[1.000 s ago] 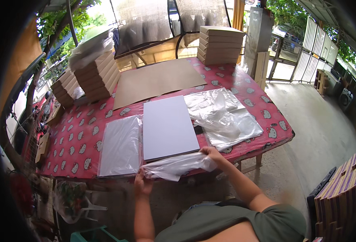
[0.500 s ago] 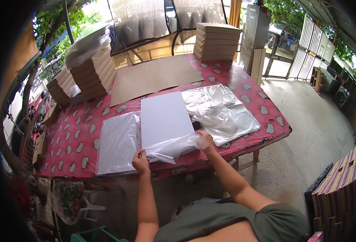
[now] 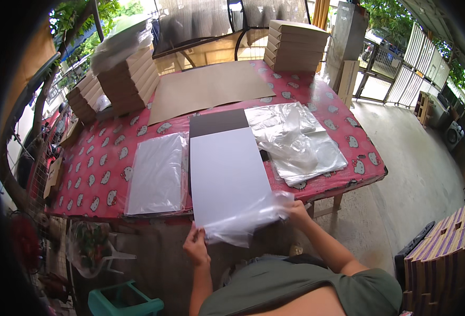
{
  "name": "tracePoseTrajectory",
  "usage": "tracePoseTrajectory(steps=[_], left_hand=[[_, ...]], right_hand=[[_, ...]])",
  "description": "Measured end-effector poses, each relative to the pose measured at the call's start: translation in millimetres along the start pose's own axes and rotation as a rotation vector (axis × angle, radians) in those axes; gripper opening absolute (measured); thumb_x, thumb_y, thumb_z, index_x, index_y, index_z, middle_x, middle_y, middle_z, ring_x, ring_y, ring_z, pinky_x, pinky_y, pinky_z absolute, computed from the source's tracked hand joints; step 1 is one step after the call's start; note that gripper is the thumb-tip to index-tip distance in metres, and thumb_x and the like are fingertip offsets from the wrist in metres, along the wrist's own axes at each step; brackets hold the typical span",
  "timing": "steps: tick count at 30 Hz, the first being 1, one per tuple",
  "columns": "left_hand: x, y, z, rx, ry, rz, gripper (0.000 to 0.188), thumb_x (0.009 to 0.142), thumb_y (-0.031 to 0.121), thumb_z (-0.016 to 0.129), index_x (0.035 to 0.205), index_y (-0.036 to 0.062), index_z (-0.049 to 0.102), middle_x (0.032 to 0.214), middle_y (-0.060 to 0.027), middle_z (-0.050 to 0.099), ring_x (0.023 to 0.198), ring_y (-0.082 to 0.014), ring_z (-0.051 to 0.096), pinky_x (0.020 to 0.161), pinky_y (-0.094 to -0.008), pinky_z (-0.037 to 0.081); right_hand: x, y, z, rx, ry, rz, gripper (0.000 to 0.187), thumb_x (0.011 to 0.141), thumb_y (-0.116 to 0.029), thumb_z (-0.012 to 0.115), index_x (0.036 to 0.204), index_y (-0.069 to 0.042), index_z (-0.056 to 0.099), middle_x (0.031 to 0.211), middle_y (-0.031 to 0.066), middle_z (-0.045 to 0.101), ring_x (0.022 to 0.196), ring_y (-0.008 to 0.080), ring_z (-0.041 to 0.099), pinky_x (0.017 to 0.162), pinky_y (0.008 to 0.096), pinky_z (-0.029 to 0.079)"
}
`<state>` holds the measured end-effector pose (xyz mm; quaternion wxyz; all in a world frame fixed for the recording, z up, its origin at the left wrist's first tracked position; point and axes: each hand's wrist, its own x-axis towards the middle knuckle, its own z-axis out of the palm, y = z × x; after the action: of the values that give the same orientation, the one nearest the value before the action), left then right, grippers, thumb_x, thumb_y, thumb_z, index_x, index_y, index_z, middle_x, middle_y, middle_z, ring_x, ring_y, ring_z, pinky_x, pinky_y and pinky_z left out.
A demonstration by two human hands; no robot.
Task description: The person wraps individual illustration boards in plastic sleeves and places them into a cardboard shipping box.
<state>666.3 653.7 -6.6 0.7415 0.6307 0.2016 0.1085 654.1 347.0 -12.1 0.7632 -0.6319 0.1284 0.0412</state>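
Observation:
My left hand [image 3: 197, 245] pinches the near left corner of a clear plastic bag [image 3: 237, 227] that is bunched around the near end of a white paper stack [image 3: 230, 163]. At the bag's right side my right hand [image 3: 297, 211] is closed on its edge. The white paper hangs over the table's near edge, and beyond it a dark board [image 3: 217, 122] lies uncovered. To the left lies a white stack in clear plastic [image 3: 157, 174], flat on the table. On the right is a loose pile of clear plastic bags [image 3: 311, 147], crumpled on top.
A large brown paper sheet [image 3: 211, 87] covers the far part of the pink patterned table [image 3: 98, 174]. Brown wrapped packs [image 3: 295, 47] are stacked at the far right, others [image 3: 130, 79] at the far left. A green stool [image 3: 124, 300] stands below, striped cartons [image 3: 443, 258] to the right.
Both hands have drawn toward me, and the white paper with the bag has slid along with them past the table's edge. The dark board beneath is now exposed at the far end.

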Motion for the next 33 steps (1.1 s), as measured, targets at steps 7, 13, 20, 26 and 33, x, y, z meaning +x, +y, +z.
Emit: tracePoseTrajectory(steps=[7, 13, 20, 26, 33], left_hand=[[-21.1, -10.5, -42.9, -0.101, -0.27, -0.117, 0.014, 0.076, 0.005, 0.065, 0.089, -0.0007, 0.062, 0.077, -0.0003, 0.06, 0.058, -0.0035, 0.048, 0.048, -0.0167, 0.037], [32.0, -1.2, -48.1, -0.087, -0.547, -0.259, 0.02, 0.072, 0.005, 0.067, 0.09, 0.0023, 0.06, 0.076, 0.0002, 0.06, 0.063, -0.0062, 0.051, 0.053, -0.0183, 0.039], [110.7, 5.6, -12.6, 0.003, -0.596, -0.264, 0.023, 0.073, 0.007, 0.066, 0.094, 0.0049, 0.056, 0.083, -0.0011, 0.057, 0.071, -0.009, 0.053, 0.06, -0.0185, 0.042], [71.0, -9.9, -4.8, 0.244, -0.194, -0.124, 0.042, 0.074, 0.02, 0.07, 0.105, 0.0022, 0.049, 0.102, -0.0094, 0.054, 0.091, -0.0141, 0.051, 0.073, -0.0294, 0.044], [68.4, 0.4, -3.5, 0.172, -0.303, -0.366, 0.029, 0.074, 0.023, 0.07, 0.086, -0.0015, 0.06, 0.078, -0.0042, 0.061, 0.069, -0.0116, 0.056, 0.065, -0.026, 0.045]], right_hand=[[-14.9, 17.4, -30.3, 0.139, -0.136, 0.088, 0.018, 0.076, -0.006, 0.063, 0.09, 0.003, 0.062, 0.081, 0.0066, 0.062, 0.071, 0.0137, 0.059, 0.062, 0.0236, 0.046], [14.7, 3.0, -20.4, 0.186, -0.135, 0.134, 0.017, 0.075, -0.006, 0.063, 0.088, 0.004, 0.06, 0.081, 0.0079, 0.061, 0.068, 0.0149, 0.06, 0.06, 0.0283, 0.049], [75.3, -12.3, -17.4, 0.063, -0.026, 0.183, 0.02, 0.078, -0.014, 0.063, 0.093, -0.003, 0.059, 0.079, 0.0043, 0.061, 0.075, 0.0145, 0.058, 0.065, 0.03, 0.048], [44.0, -10.8, -7.8, 0.186, 0.036, 0.172, 0.029, 0.073, -0.018, 0.069, 0.092, 0.001, 0.057, 0.075, 0.0073, 0.06, 0.062, 0.0139, 0.058, 0.056, 0.0274, 0.05], [42.1, -12.8, -19.4, 0.04, 0.015, 0.315, 0.035, 0.075, -0.028, 0.068, 0.083, 0.005, 0.06, 0.07, 0.0059, 0.06, 0.058, 0.0132, 0.057, 0.052, 0.0266, 0.047]])
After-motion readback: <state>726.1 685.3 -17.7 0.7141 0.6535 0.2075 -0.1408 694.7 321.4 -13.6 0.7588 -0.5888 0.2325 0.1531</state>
